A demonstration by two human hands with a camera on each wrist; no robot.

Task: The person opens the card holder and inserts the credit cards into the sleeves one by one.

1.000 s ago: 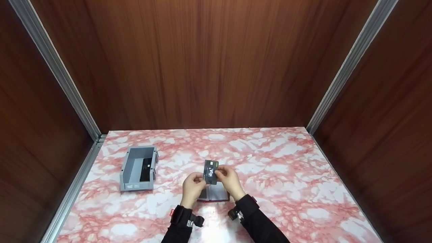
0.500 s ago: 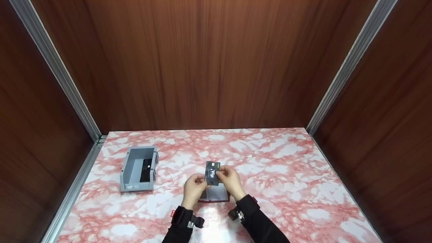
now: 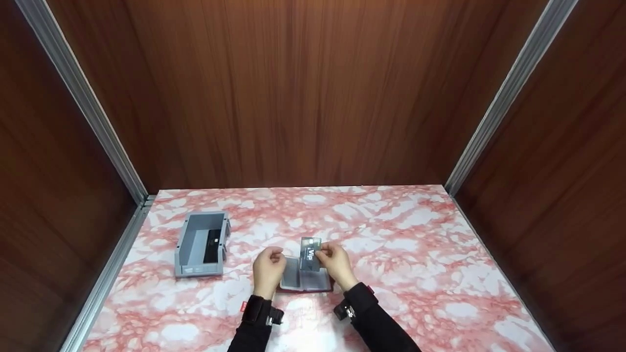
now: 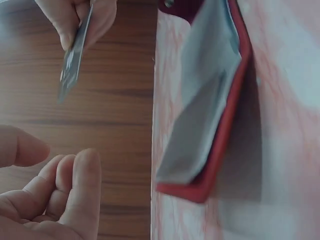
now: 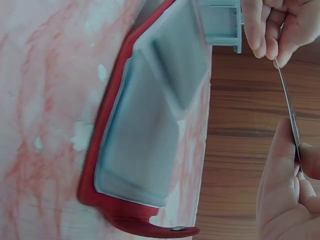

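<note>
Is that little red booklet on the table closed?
No, the red booklet lies open, its cloudy sleeves spread to both sides.

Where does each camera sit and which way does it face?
Head: on the head, facing forward and down at the table and wood wall; left hand, right hand and black sleeves show.
Left wrist: on that wrist, facing past the left hand to the card holder; right hand also shows.
Right wrist: on that wrist, facing past the right hand to the card holder; left hand also shows.
The wrist views share the card holder, VIP card and both hands.
</note>
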